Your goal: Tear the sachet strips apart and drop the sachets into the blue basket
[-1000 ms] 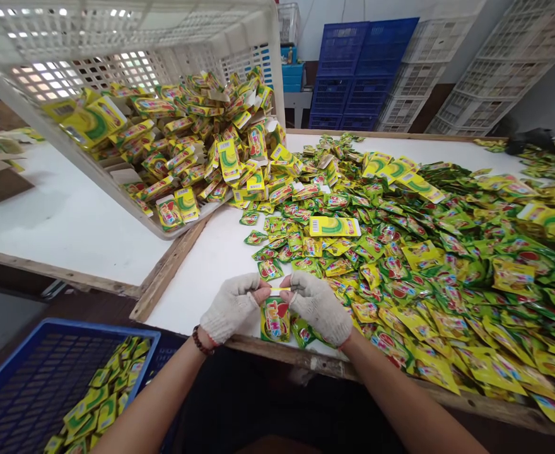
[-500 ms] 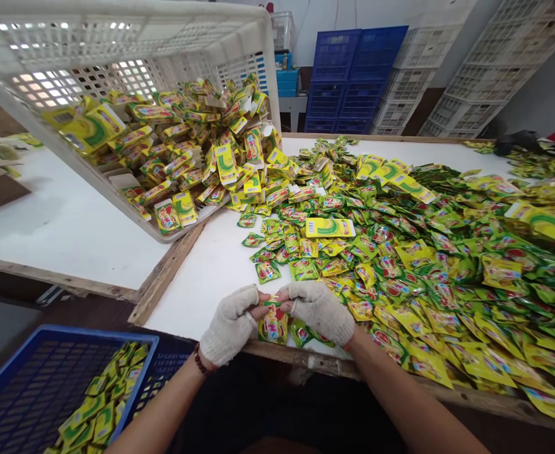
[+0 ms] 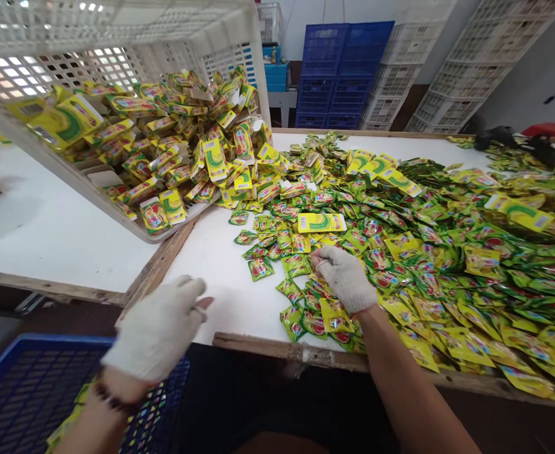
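White knit covers both hands here, with bare fingertips poking out, and the right hand point(image 3: 346, 277) is the one to watch. It's over the left side of the big heap of sachets point(image 3: 424, 265), thumb and fingertips drawn close together. Can't honestly tell if there's a sachet pinched in there, the tips are too small and half hidden.

What matters for position: a green sachet point(image 3: 296, 265) lies on the white tabletop point(image 3: 230, 296) just left of those fingertips, so it's a tiny sideways gap, not a long stretch. On the far side of the hand, a yellow carton point(image 3: 322, 222) sits flat on the heap with its long axis running left to right. The right forearm comes in from the near right, so that carton lies crosswise to it. For both of those, the right hand is clearly nearer.

The left hand point(image 3: 161, 325) is well apart, out at the near left edge of the table, with the blue crate point(image 3: 60, 338) lower down beside it. Its fingers are bent with the thumb tucked near them, but it's blurry, so no idea whether it's holding anything. Far left, the tipped white crate point(image 3: 263, 82) is full of boxes.
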Demonstrator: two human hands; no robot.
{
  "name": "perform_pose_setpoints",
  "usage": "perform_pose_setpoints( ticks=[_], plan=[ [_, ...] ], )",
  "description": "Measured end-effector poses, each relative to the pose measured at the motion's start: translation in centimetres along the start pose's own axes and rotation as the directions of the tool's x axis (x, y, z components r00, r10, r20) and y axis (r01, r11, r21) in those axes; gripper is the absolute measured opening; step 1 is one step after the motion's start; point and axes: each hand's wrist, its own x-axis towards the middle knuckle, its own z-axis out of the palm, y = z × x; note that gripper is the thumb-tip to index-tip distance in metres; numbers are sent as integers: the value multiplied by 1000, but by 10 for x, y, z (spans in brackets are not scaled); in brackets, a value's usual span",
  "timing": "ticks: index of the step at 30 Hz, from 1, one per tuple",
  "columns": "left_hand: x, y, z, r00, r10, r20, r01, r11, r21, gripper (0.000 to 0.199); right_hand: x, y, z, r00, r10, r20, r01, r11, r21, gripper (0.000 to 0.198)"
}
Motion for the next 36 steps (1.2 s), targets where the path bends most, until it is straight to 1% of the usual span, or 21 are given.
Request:
perform_pose_setpoints(
  ticks=[2, 4, 7, 8, 10, 13, 16, 17, 19, 20, 22, 24, 26, 28, 29, 31, 32, 33, 34, 35, 36],
  plan=[
    [17, 30, 28, 991, 80, 103, -87, 994, 63, 10, -4, 2, -10, 998, 10, 56, 1, 982, -189, 19],
    [35, 55, 51, 976, 141, 163, -157, 984, 84, 17, -10, 5, -18, 991, 68, 116, -22, 932, -361, 20],
    [60, 81, 75, 970, 175, 167, -182, 983, 29, 25, -18, 10, -22, 976, 170, 139, -65, 828, -556, 26],
    [66, 88, 80, 973, 166, 159, -170, 985, 9, 26, -20, 12, -20, 973, 191, 130, -78, 801, -594, 29],
    [75, 97, 89, 978, 142, 152, -137, 990, -41, 27, -22, 16, -16, 970, 215, 114, -100, 780, -618, 32],
    [78, 100, 96, 978, 129, 166, -110, 987, -119, 20, -22, 18, -11, 967, 225, 119, -110, 793, -600, 30],
    [74, 92, 98, 977, 87, 197, -52, 983, -177, 25, -21, 16, -11, 970, 161, 185, -13, 787, -617, 32],
    [72, 88, 98, 976, 68, 209, -25, 979, -201, 27, -20, 15, -11, 968, 127, 217, 43, 768, -639, 34],
    [68, 80, 96, 971, 41, 236, 16, 972, -234, 19, -20, 11, -12, 954, 64, 291, 163, 706, -689, 28],
    [66, 77, 95, 972, 38, 232, 16, 973, -229, 14, -20, 10, -13, 946, 45, 322, 210, 671, -711, 24],
    [62, 73, 93, 983, 42, 178, -11, 985, -171, 19, -21, 8, -14, 938, 5, 346, 266, 630, -729, 20],
    [57, 71, 91, 991, 56, 120, -46, 995, -87, 29, -23, 6, -15, 957, -43, 287, 244, 653, -717, 18],
    [52, 70, 93, 991, 92, 101, -89, 995, -37, 27, -27, 4, -16, 980, -72, 185, 178, 730, -660, 18],
    [47, 69, 96, 988, 115, 107, -107, 991, -83, 15, -31, 1, -17, 987, -72, 146, 142, 819, -556, 20],
    [46, 67, 97, 989, 101, 108, -84, 985, -152, 12, -32, -1, -16, 983, -76, 166, 150, 856, -495, 22],
    [47, 62, 98, 992, 38, 121, 6, 937, -348, 16, -34, -8, -15, 951, -108, 291, 218, 899, -380, 24],
    [48, 59, 97, 989, 35, 141, 33, 893, -448, 18, -34, -12, -13, 918, -131, 374, 265, 905, -333, 24],
    [50, 56, 95, 984, 69, 164, 30, 845, -533, 18, -32, -15, -11, 877, -155, 455, 313, 902, -297, 24],
    [52, 53, 93, 971, 144, 194, 3, 797, -604, 18, -30, -19, -8, 834, -169, 525, 356, 892, -278, 24],
    [54, 51, 89, 942, 242, 232, -27, 745, -666, 17, -27, -23, -5, 798, -174, 576, 393, 876, -279, 23],
    [55, 49, 86, 899, 340, 276, -38, 688, -724, 18, -24, -26, -2, 776, -172, 607, 423, 856, -298, 23]
  ],
)
